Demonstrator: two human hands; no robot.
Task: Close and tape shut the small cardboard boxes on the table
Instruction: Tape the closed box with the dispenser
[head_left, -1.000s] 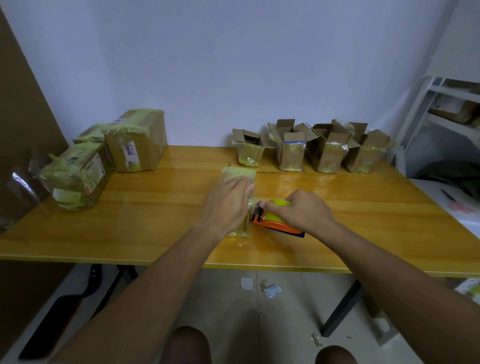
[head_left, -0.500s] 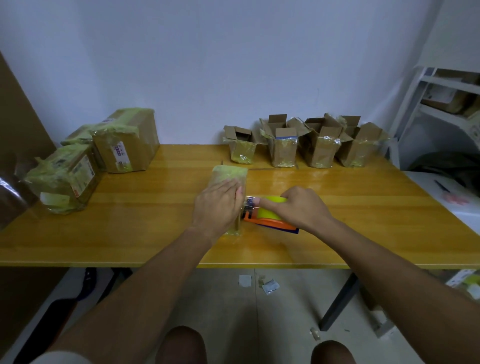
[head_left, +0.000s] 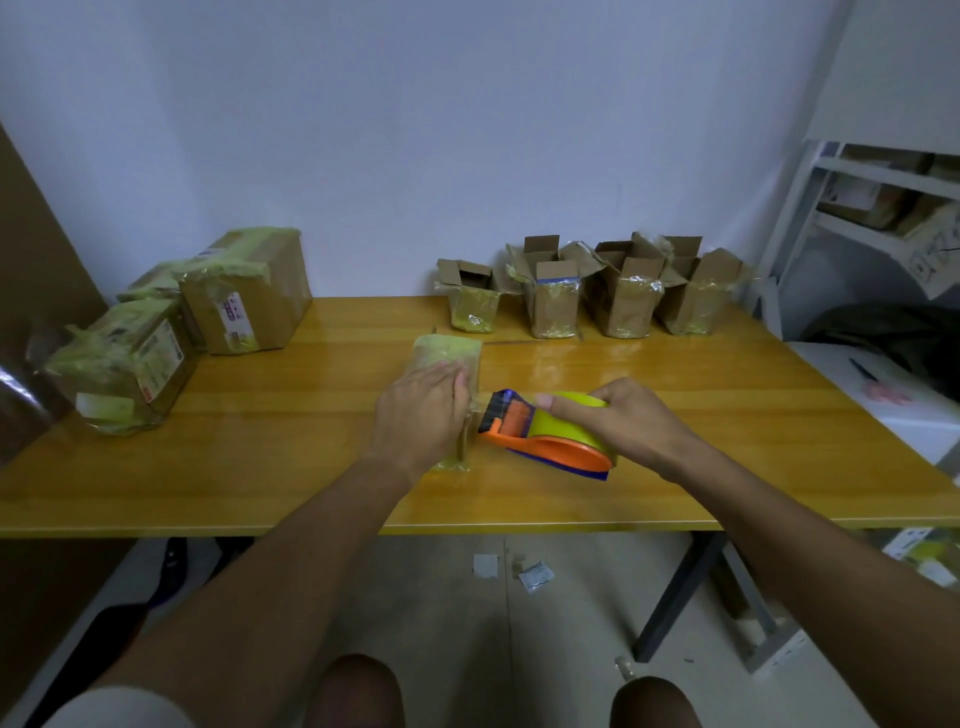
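Left grip: left hand (head_left: 423, 415) is lying palm-down on the small cardboard box (head_left: 451, 375), fingers laid fairly straight over its top and right side, pressing rather than pinching.
Right grip: right hand (head_left: 621, 423) is curling round the tape dispenser (head_left: 545, 435), fingers wrapping its yellow-green roll, the blade end pointing at the box's right side and just beside it; whether it is touching the card cannot be told.
Box position: it is sitting near the middle of the bench (head_left: 260, 457), already wrapped in much yellowish tape.
Handling: the box is probably light and stiff-walled but easily slid, so the flat hand is doing the anchoring; holding it across the top, clear of the seam, looks soundest. Glossy tape is likely making the surface slippery.
Edges: the near bench edge is lying well short of the box, toward the person.
Open room: bare wood is stretching left and right of the box.
Behind the box: four open boxes (head_left: 587, 296) are waiting in a row against the wall, flaps up.
Left of the box: taped parcels (head_left: 187, 322) are piling at the bench's far-left corner, well apart.
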